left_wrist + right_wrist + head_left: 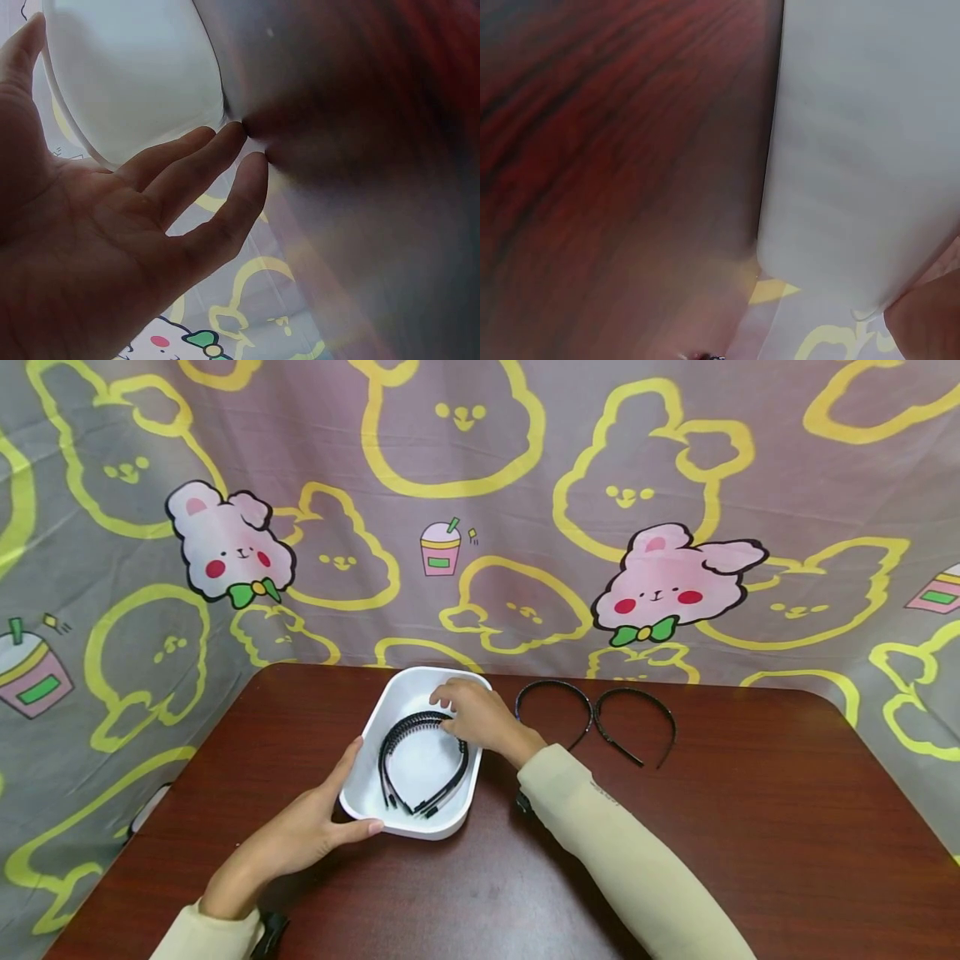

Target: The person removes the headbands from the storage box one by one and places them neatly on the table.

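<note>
In the head view a white plastic tub (360, 789) stands on the table, with several black headbands (386, 760) nested inside it. My left hand (318, 818) rests against its left near corner, thumb on the near side and fingers along the left wall. The left wrist view shows those fingers (199, 169) spread and slightly bent against the tub. Over the tub's right far rim reaches my right hand (476, 714), its thumb by the headbands and a gap between thumb and fingertips. Only a small part of that hand shows in the right wrist view, beside the tub wall (855, 150).
To the right of the tub, two thin black headbands lie side by side on the dark wood table (750, 827): a left headband (555, 683) and a right headband (672, 718). A cloth printed with cartoon animals (510, 527) hangs behind the table.
</note>
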A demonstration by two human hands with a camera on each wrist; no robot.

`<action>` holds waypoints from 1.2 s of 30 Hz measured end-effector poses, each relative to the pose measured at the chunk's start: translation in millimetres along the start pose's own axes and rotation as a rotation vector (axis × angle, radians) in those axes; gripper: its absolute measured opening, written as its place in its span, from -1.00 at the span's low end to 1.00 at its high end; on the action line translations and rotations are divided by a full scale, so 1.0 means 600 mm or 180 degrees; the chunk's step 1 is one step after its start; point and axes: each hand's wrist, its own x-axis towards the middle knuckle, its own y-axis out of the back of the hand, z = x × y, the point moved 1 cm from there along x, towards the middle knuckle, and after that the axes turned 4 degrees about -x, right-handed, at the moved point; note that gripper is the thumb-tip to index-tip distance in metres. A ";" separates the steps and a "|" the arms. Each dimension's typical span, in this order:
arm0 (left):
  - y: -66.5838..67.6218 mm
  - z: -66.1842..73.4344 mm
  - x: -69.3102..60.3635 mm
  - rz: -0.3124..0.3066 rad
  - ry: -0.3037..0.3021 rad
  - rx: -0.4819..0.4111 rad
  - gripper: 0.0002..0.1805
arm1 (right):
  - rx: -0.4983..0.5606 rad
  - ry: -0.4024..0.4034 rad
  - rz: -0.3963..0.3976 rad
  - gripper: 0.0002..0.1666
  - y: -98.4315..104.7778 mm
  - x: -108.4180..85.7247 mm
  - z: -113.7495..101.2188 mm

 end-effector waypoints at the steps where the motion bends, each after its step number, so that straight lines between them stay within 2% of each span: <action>1: 0.000 0.000 0.000 0.0004 0.0002 0.0010 0.34 | -0.0017 0.0001 -0.0012 -0.60 0.000 0.000 0.000; 17: 0.002 0.000 0.001 0.0008 0.0031 -0.0039 0.34 | -0.0108 -0.0042 -0.0066 -0.60 -0.002 0.008 -0.003; 36: 0.001 0.001 -0.001 -0.0006 0.0003 -0.0033 0.34 | 0.0014 -0.0084 0.0017 -0.65 -0.002 0.003 -0.007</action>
